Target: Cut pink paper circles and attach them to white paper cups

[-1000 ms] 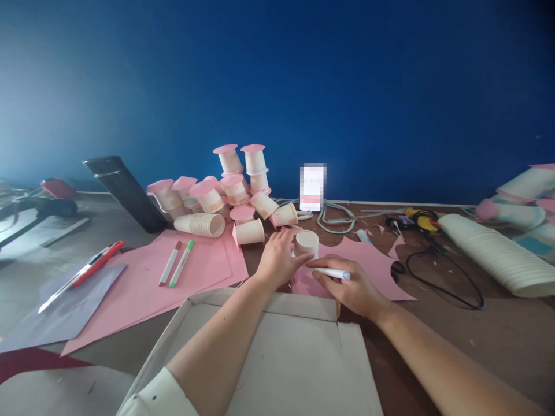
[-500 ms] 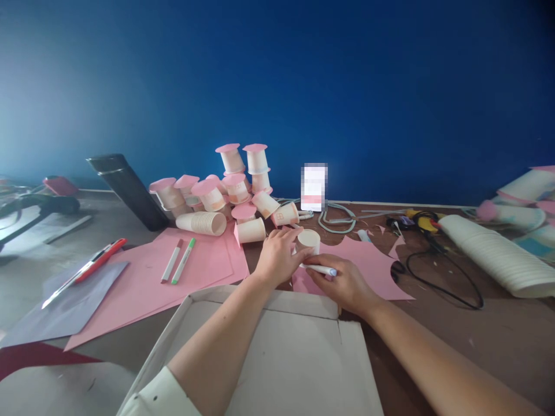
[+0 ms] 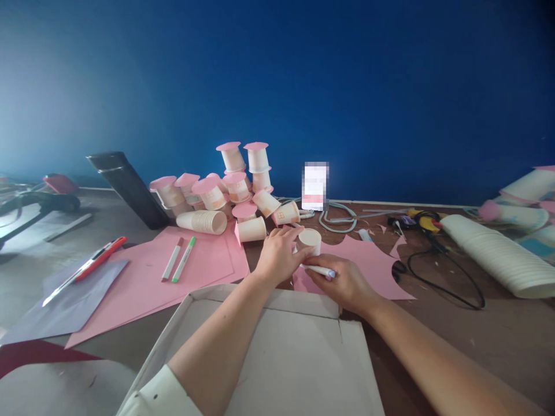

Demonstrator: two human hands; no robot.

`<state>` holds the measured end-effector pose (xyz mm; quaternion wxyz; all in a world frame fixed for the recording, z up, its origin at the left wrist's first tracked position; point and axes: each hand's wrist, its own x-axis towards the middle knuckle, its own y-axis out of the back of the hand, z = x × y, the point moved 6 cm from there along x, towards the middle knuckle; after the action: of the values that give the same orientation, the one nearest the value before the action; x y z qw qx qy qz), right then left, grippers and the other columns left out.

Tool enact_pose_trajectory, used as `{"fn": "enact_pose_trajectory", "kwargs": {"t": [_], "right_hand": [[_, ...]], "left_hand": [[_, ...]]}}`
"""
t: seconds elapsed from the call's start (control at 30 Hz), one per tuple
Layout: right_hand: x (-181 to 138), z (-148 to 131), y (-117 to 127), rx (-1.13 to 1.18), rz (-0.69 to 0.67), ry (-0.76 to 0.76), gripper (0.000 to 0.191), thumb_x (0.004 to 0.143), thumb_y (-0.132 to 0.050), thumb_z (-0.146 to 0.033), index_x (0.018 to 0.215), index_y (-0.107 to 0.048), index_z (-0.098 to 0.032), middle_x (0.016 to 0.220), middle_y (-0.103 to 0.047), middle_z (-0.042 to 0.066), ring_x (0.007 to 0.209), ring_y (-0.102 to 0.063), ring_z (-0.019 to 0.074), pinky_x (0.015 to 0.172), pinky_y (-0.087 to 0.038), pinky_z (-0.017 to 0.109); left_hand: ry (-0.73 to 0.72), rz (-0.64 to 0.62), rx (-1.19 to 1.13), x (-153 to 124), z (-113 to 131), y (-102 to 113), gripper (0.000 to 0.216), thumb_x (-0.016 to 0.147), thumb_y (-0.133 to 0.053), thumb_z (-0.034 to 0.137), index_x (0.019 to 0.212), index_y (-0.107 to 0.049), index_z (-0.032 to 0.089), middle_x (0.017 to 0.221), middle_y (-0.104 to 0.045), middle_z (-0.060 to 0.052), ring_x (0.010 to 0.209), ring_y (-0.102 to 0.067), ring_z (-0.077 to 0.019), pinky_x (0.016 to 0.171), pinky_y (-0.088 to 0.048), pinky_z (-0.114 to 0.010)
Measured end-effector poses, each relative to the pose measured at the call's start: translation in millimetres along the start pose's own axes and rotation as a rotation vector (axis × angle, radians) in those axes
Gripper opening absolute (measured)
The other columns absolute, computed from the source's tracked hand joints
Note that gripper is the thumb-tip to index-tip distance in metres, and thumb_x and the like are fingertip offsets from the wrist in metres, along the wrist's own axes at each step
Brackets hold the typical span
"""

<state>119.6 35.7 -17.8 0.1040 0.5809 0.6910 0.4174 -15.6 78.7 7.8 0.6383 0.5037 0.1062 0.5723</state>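
Observation:
My left hand (image 3: 277, 254) curls round a small paper cup (image 3: 310, 240) that stands upside down on a pink paper sheet (image 3: 373, 260). My right hand (image 3: 342, 283) grips a white marker (image 3: 318, 270) and holds its tip at the base of the cup, against the pink sheet. Both hands rest just beyond the far edge of an open flat cardboard box (image 3: 277, 346).
A heap of paper cups with pink discs (image 3: 225, 188) lies behind. More pink sheets (image 3: 173, 271) with two markers (image 3: 177, 260) sit left, beside a red-handled cutter (image 3: 87, 268). A long cup stack (image 3: 494, 254), black cable (image 3: 442, 277) and tools are right.
My right hand has slid left with the marker, closer round the cup's base. My left hand stays on the cup.

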Motion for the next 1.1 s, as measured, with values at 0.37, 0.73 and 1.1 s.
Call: {"fn": "enact_pose_trajectory", "kwargs": {"t": [0.37,0.73,1.1], "right_hand": [[-0.3,-12.8,2.2,-0.103,-0.066,0.107,0.026,0.089,-0.049,-0.033,0.106,-0.067,-0.025,0.104,-0.071,0.003,0.093,-0.065,0.0207,0.082,-0.049,0.032],[0.5,-13.6,5.8,-0.136,-0.052,0.071,0.022,0.088,-0.052,-0.031,0.101,-0.068,-0.025,0.100,-0.071,0.002,0.087,-0.066,0.0190,0.076,-0.050,0.030],[-1.3,-14.8,11.6,-0.179,-0.040,0.020,0.018,0.084,-0.055,-0.029,0.094,-0.070,-0.026,0.095,-0.073,0.001,0.083,-0.067,0.0190,0.073,-0.051,0.029]], "left_hand": [[-0.012,0.011,-0.014,0.5,-3.1,-3.5,0.054,0.079,-0.059,0.052,0.123,-0.057,0.022,0.116,-0.064,-0.004,0.107,-0.054,-0.0237,0.094,-0.041,-0.035],[0.009,-0.016,-0.002,0.5,-0.6,-1.3,0.051,0.080,-0.059,0.049,0.123,-0.057,0.023,0.115,-0.065,-0.005,0.106,-0.054,-0.0240,0.093,-0.042,-0.036],[0.031,-0.024,-0.004,0.1,-1.6,-0.8,0.048,0.080,-0.060,0.045,0.123,-0.057,0.024,0.116,-0.064,-0.004,0.107,-0.054,-0.0246,0.093,-0.042,-0.037]]}}
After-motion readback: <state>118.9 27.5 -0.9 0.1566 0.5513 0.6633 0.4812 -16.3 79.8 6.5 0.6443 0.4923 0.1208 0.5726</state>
